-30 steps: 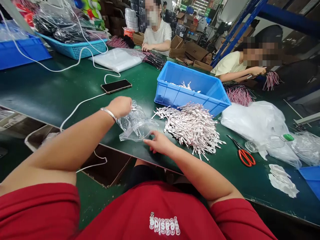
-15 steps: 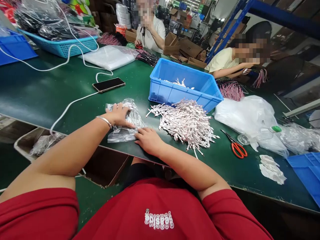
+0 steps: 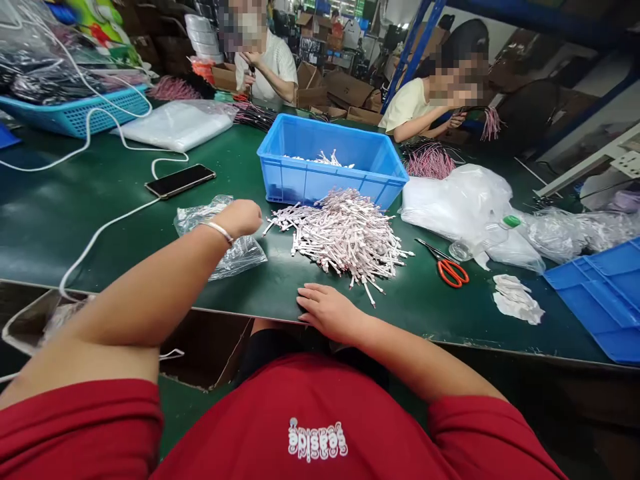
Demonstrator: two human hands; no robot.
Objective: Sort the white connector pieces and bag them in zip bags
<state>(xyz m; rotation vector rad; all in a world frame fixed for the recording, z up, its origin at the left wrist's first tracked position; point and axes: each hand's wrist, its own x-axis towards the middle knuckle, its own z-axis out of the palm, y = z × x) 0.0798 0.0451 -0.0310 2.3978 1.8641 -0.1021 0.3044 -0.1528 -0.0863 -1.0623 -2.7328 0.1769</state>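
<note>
**Q:** State the condition of the left hand [image 3: 239, 219].

**A:** Fingers curled into a loose fist, knuckles upward, with a metal bangle [image 3: 219, 232] at the wrist. No held item is visible. The hand sits at the right part of a clear plastic bag [image 3: 245, 257], and contact between the two cannot be confirmed from this view.

**Q:** State the condition of the right hand [image 3: 327, 312].

**A:** Open, palm down, fingers spread on the green workbench [image 3: 450, 320], close to its front edge. It grips nothing. The two hands stand apart.

**Q:** Locate the loose stock.

**A:** A heaped pile of pink-and-white cable pieces [image 3: 340, 240] lies just ahead of the right hand's fingertips, without touching them, and to the right of the left hand.

**Q:** List the other items around the hands.

**A:** Ahead of the pile, a blue plastic crate [image 3: 300, 180] holds more pieces. To the right of the right hand lie red-handled scissors [image 3: 451, 272]. Ahead of the left hand lies a smartphone [image 3: 180, 181], with a white cable [image 3: 115, 220] running past it
</note>
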